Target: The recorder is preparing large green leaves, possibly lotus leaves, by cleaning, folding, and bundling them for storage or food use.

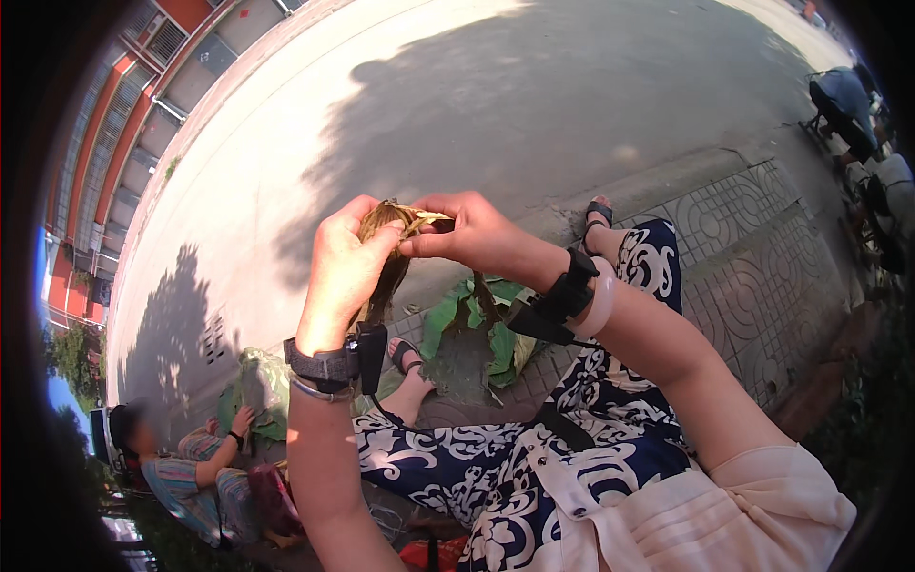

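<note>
In front of me, above my knees, my left hand (345,257) grips a bunch of dried brown leaves (383,291), its thumb pressed across them near the top. The leaves hang down below that hand, partly hidden behind it. My right hand (477,234) meets the left at the top of the bunch. Its thumb and fingers pinch a pale yellow strip or stalk (426,218) there. Whether the strip belongs to the leaves I cannot tell. Large green leaves (448,319) lie on the ground between my feet.
A seated person (191,477) at the lower left reaches toward green leaves and a clear plastic bag (264,377). Several people sit at the far right edge (848,114). Patterned paving (743,248) borders a concrete road (534,105), with a red-and-grey building (124,105) beyond it.
</note>
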`<state>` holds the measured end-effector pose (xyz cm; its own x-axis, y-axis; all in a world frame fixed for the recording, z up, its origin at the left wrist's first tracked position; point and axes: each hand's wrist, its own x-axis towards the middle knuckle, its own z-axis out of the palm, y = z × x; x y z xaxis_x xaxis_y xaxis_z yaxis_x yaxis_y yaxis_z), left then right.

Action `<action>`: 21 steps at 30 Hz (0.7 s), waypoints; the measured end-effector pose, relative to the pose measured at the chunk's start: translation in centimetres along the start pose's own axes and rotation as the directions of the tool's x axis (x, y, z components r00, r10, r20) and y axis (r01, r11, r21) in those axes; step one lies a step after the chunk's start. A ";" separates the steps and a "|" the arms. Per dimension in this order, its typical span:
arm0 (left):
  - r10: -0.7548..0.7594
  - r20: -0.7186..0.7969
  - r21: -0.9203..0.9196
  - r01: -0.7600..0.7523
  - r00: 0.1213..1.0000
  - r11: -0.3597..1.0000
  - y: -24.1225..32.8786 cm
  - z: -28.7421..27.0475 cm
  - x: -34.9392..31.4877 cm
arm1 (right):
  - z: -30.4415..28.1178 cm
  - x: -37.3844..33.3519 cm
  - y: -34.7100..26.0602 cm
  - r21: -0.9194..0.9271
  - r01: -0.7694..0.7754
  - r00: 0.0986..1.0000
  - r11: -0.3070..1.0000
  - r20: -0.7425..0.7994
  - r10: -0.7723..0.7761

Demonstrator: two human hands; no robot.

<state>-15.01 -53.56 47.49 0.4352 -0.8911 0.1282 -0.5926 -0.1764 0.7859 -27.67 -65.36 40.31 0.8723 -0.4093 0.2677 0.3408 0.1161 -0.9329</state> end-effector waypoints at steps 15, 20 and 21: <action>0.073 -0.002 0.172 -0.071 0.997 0.983 0.4 2.4 -0.6 | -0.6 -0.9 0.6 -0.584 0.091 0.923 0.806 -0.253 -0.288; 0.119 -0.019 0.062 -0.118 0.993 0.991 -0.5 3.5 -0.4 | -1.3 -0.6 1.2 -0.504 0.026 0.931 0.863 -0.302 -0.204; 0.093 -0.013 0.005 -0.093 0.996 0.996 -1.1 3.5 -0.4 | -1.3 -0.7 1.2 -0.540 0.066 0.924 0.839 -0.283 -0.255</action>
<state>-16.92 -54.46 44.44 0.3870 -0.8981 0.2090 -0.6338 -0.0944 0.7677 -28.27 -66.09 38.69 0.6200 -0.6641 0.4177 0.1544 -0.4186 -0.8949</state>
